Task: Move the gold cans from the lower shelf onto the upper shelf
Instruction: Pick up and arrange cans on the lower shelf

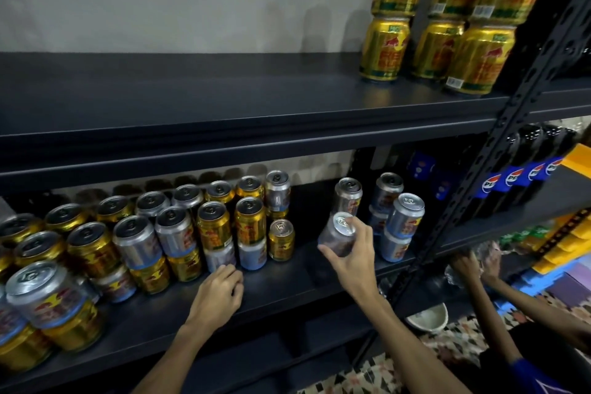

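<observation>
While the right hand (351,253) grips a tilted silver can (337,235), the left hand (220,293) rests on the lower shelf (287,281), fingers curled, holding nothing. Gold cans (214,225) crowd that shelf's left side among silver ones; a gold stack (441,19) stands on the upper shelf (192,96), at right.

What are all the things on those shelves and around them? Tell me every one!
upper gold cans: six showing, gold, stacked in twos, right end of the upper shelf
lower gold cans: many, gold, left part of the lower shelf
silver cans: many, silver, mixed into the left group and stacked at the right
held silver can: one, silver, tilted, between the two groups
cola bottles: several, dark with blue labels, next rack right
bowl: one, white, floor
other person's hands: two, lower right
left grip: one, at the foot of the left group
right grip: one, round the held silver can
</observation>
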